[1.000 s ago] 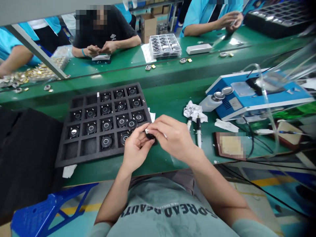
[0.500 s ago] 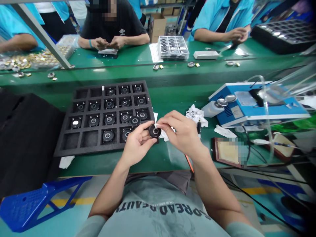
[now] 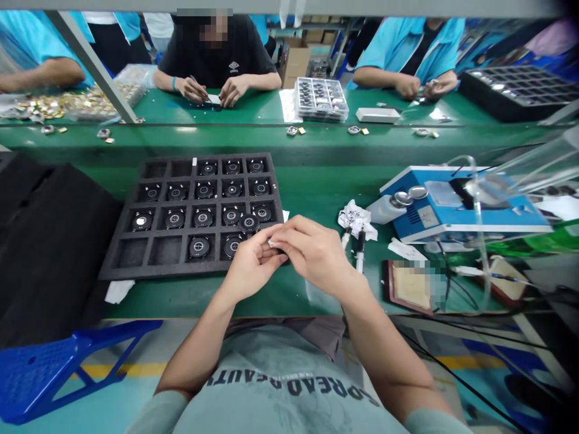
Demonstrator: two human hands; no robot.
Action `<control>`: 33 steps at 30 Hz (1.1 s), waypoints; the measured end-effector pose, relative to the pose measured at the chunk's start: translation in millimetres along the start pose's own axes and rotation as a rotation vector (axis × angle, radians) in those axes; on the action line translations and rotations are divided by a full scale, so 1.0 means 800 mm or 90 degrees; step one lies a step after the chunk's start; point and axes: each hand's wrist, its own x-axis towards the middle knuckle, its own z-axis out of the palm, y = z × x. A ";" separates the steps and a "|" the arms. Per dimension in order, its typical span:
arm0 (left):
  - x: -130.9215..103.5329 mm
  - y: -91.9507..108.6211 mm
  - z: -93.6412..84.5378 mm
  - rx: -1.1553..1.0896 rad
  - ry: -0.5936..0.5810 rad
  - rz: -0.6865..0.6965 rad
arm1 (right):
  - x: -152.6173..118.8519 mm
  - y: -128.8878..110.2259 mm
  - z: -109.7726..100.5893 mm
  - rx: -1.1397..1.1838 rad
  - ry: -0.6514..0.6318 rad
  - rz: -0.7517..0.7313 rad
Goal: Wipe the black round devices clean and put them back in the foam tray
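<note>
1. Left hand (image 3: 253,262), half curled, holds a mostly hidden watch (image 3: 282,252) at the front right corner of the tray (image 3: 167,273)
2. Right hand (image 3: 314,253), fingertips pinched on a white scrap (image 3: 272,243), partly covers the watch

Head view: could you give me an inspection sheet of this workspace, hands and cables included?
Surface: green bench, paper scraps by the tray.
Job's things: black foam tray, partly filled with round watch modules, one lying across dividers; dark piece between the hands, mostly hidden.
Clutter: crumpled tissue, syringe-like tool, white bottle.
Grippers: left hand holds the dark piece; right hand pinches a white bit.
Cables: black cables at right, below the blue machine.
Surroundings: co-workers opposite; blue stool at lower left.
</note>
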 end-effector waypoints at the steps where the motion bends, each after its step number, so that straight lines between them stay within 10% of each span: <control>1: 0.001 0.000 0.001 -0.006 0.007 0.003 | 0.001 -0.002 0.001 -0.002 0.000 -0.001; 10: 0.000 0.001 0.011 -0.006 0.080 0.012 | 0.005 -0.026 0.019 -0.005 0.072 0.183; 24: 0.001 -0.002 0.008 -0.026 0.098 0.030 | -0.003 -0.033 0.013 -0.002 0.088 0.167; 33: 0.000 0.005 0.005 -0.064 0.103 0.009 | -0.034 0.022 -0.015 -0.077 0.121 0.251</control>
